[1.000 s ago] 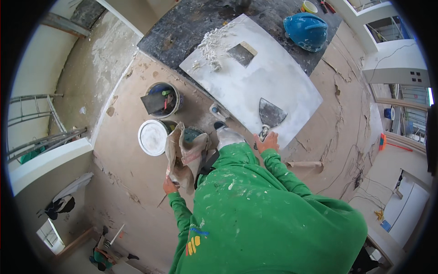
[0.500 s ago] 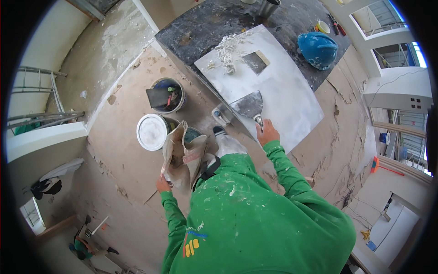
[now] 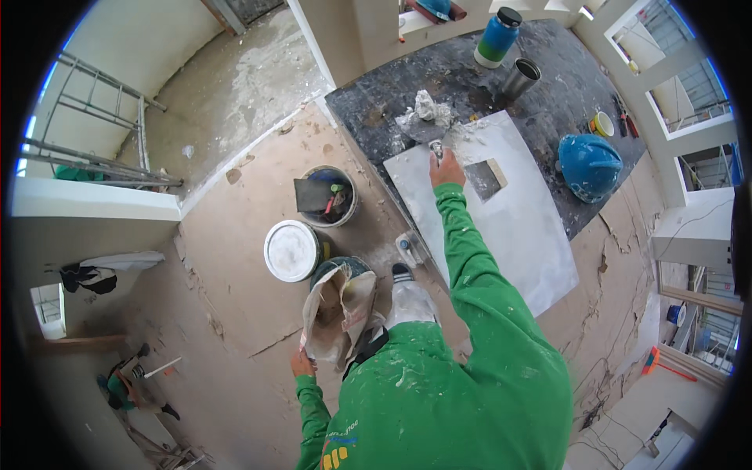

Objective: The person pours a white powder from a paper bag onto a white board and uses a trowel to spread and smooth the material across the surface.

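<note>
My right hand [image 3: 446, 169] is closed round the handle of a wide putty knife [image 3: 427, 133]. Its blade lies against a heap of crumbly white scrapings [image 3: 428, 108] at the far left end of a white board [image 3: 525, 235]. On that board, right of my wrist, is a square dark patch with a tan edge [image 3: 486, 180]. Low on the left, my left hand [image 3: 302, 363] grips the rim of an open woven sack [image 3: 352, 329] whose mouth gapes upward. Its fingers are partly hidden by the fabric.
The board rests on a dark, stained table [image 3: 376, 90] bearing a blue hard hat [image 3: 589, 166], metal tumbler [image 3: 520, 78], bottle [image 3: 497, 39] and pliers [image 3: 625, 117]. Left of it stand a tool bucket [image 3: 352, 205] and a white-lidded bucket [image 3: 291, 251]. Another person [image 3: 129, 388] is far left.
My right hand has moved the putty knife away from me across the board, from its near part to the heap at the far left. My left hand keeps hold of the sack. The view has shifted.
</note>
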`<move>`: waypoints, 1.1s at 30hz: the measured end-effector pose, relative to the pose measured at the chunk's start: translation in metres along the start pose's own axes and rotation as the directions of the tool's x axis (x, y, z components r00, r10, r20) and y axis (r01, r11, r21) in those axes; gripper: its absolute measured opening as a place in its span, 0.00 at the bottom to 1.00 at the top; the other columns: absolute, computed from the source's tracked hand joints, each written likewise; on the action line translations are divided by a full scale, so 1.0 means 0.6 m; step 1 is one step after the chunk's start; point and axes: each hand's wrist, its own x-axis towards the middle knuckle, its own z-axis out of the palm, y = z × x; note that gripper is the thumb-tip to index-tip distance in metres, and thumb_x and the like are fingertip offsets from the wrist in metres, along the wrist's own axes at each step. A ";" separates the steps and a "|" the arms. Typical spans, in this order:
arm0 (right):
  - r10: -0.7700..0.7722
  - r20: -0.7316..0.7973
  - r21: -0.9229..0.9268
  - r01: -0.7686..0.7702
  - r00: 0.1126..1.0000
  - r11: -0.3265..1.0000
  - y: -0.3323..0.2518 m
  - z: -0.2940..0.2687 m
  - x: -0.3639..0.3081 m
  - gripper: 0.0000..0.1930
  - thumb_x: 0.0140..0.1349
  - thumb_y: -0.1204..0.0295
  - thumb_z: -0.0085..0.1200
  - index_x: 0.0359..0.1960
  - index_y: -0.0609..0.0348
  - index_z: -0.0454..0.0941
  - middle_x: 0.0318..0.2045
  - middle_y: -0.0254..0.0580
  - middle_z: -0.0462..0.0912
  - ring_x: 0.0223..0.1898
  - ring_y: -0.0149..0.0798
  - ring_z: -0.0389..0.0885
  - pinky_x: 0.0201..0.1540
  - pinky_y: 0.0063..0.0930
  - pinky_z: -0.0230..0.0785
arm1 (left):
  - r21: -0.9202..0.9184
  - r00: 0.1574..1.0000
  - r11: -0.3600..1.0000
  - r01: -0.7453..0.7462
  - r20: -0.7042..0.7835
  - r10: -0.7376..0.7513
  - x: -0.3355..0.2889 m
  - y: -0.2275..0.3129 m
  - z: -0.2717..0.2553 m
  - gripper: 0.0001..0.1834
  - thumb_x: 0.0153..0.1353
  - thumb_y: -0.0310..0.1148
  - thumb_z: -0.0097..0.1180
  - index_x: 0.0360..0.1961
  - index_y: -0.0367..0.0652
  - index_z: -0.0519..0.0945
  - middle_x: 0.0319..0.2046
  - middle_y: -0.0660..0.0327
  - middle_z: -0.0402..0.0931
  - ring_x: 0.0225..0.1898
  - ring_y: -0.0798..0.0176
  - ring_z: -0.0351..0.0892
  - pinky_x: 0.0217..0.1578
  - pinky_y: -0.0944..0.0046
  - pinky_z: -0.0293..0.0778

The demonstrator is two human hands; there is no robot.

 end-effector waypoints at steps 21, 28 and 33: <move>-0.423 0.169 0.344 0.348 0.890 0.872 -0.079 -0.242 -0.194 0.17 0.60 0.64 0.55 0.45 0.62 0.71 0.38 0.50 0.79 0.38 0.51 0.80 0.38 0.37 0.72 | -0.050 0.992 0.997 0.051 -0.109 -0.056 0.018 0.023 0.019 0.23 0.66 0.48 0.42 0.34 0.36 0.79 0.15 0.59 0.73 0.15 0.66 0.72 0.15 0.65 0.69; -0.695 0.358 0.537 0.472 0.624 0.699 -0.180 -0.200 -0.401 0.19 0.53 0.68 0.60 0.47 0.54 0.72 0.39 0.43 0.77 0.37 0.48 0.79 0.35 0.34 0.73 | 0.100 0.995 0.994 0.053 -0.090 -0.044 0.041 0.013 0.010 0.25 0.65 0.51 0.39 0.39 0.41 0.79 0.22 0.51 0.78 0.25 0.51 0.79 0.32 0.53 0.71; -0.676 0.649 0.377 0.624 0.349 0.684 -0.182 -0.113 -0.502 0.19 0.53 0.66 0.59 0.47 0.48 0.70 0.42 0.39 0.75 0.37 0.50 0.78 0.32 0.39 0.73 | 0.050 0.996 0.996 0.069 -0.059 -0.066 0.040 0.004 0.013 0.24 0.65 0.50 0.39 0.41 0.41 0.79 0.23 0.50 0.78 0.26 0.49 0.79 0.34 0.52 0.71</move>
